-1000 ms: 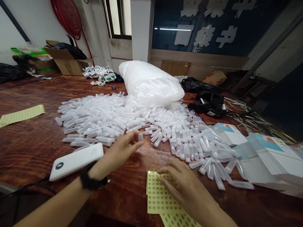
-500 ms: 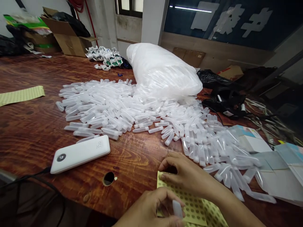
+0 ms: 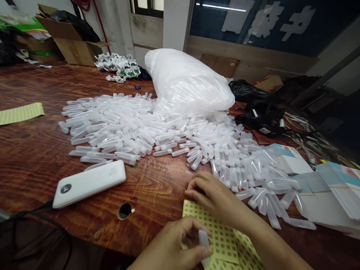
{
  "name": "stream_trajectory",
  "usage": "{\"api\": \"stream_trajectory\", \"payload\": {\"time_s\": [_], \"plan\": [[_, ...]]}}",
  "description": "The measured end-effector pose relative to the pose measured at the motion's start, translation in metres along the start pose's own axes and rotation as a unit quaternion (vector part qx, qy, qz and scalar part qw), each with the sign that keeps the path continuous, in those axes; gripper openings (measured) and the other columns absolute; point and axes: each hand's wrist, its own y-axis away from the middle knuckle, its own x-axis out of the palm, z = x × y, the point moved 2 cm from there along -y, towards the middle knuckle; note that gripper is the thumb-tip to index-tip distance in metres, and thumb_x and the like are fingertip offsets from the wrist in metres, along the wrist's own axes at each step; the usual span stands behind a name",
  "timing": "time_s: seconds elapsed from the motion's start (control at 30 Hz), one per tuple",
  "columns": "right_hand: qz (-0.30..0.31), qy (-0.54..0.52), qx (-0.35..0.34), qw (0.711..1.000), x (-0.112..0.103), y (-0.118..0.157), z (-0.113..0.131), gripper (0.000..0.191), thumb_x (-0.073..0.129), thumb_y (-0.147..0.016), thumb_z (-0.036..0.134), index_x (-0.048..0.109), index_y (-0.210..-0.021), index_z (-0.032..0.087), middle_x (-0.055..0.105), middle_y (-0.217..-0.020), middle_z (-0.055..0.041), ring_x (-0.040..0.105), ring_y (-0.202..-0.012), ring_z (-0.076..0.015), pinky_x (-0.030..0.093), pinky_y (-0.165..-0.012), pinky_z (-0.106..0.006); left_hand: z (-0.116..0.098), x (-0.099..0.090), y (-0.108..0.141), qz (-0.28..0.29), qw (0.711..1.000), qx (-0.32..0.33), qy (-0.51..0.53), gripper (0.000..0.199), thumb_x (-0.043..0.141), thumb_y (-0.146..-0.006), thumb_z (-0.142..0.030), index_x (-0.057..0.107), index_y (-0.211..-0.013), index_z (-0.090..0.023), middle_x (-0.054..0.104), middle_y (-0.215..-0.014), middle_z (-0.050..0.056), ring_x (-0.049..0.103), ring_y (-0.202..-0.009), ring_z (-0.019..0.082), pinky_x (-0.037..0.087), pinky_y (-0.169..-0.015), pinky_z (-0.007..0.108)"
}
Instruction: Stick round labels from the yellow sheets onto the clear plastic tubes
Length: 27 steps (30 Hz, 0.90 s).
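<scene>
Between the thumb and fingers of my left hand [image 3: 176, 243] is a small translucent plastic tube [image 3: 203, 240], held upright over a yellow sheet of small round stickers [image 3: 222, 240]. My right hand [image 3: 209, 191] hovers just past the sheet's far corner, with thumb and fingertips pinched together. Whatever may be between those fingertips is too small to make out. Its forearm crosses above the sheet, which overlaps a second yellow sticker sheet [image 3: 249, 251]. Beyond my hands spreads a large heap of similar tubes [image 3: 118, 120].
A bulging white plastic bag [image 3: 188, 82] stands behind the heap. At left lie a white power bank [image 3: 90, 183] with a cable and another sticker strip [image 3: 22, 112]. The table has a round hole [image 3: 124, 211]. Flat boxes [image 3: 334, 202] lie at right.
My right hand has come off the sticker sheet's corner and moved slightly away from me, its fingertips drawn together. My left hand still holds the tube. The whole view has shifted slightly.
</scene>
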Motion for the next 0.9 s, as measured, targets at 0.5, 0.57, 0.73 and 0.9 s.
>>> {"api": "stream_trajectory", "payload": {"time_s": [0.5, 0.57, 0.73, 0.9], "plan": [[-0.057, -0.373, 0.096, 0.921, 0.003, 0.082, 0.035, 0.037, 0.061, -0.098, 0.057, 0.059, -0.082, 0.023, 0.059, -0.098, -0.002, 0.06, -0.094, -0.0175, 0.051, -0.083, -0.025, -0.032, 0.005, 0.017, -0.058, 0.906, -0.027, 0.418, 0.039, 0.097, -0.074, -0.043, 0.077, -0.092, -0.015, 0.078, -0.089, 0.005, 0.071, -0.077, 0.013, 0.061, -0.074, 0.021], [-0.053, -0.376, 0.092, 0.92, 0.003, 0.082, 0.039, 0.036, 0.059, -0.1, 0.056, 0.06, -0.084, 0.024, 0.059, -0.097, -0.0015, 0.06, -0.094, -0.017, 0.051, -0.083, -0.024, -0.029, 0.006, 0.017, -0.063, 0.903, -0.031, 0.425, 0.038, 0.098, -0.072, -0.042, 0.078, -0.09, -0.015, 0.078, -0.088, 0.005, 0.072, -0.077, 0.013, 0.061, -0.075, 0.021], [-0.06, -0.374, 0.082, 0.922, 0.011, 0.085, 0.035, 0.031, 0.055, -0.103, 0.052, 0.064, -0.09, 0.025, 0.058, -0.1, -0.0018, 0.061, -0.095, -0.0167, 0.051, -0.083, -0.024, -0.024, 0.007, 0.017, -0.053, 0.9, -0.028, 0.431, 0.037, 0.098, -0.072, -0.041, 0.079, -0.091, -0.016, 0.078, -0.088, 0.004, 0.073, -0.079, 0.013, 0.061, -0.074, 0.021], [-0.068, -0.353, 0.088, 0.929, 0.014, 0.084, 0.035, 0.032, 0.054, -0.103, 0.052, 0.064, -0.09, 0.025, 0.06, -0.101, -0.0026, 0.063, -0.095, -0.0175, 0.054, -0.082, -0.025, -0.021, 0.008, 0.019, -0.056, 0.896, -0.028, 0.439, 0.035, 0.098, -0.074, -0.039, 0.08, -0.093, -0.015, 0.079, -0.088, 0.005, 0.073, -0.079, 0.013, 0.062, -0.074, 0.021]]}}
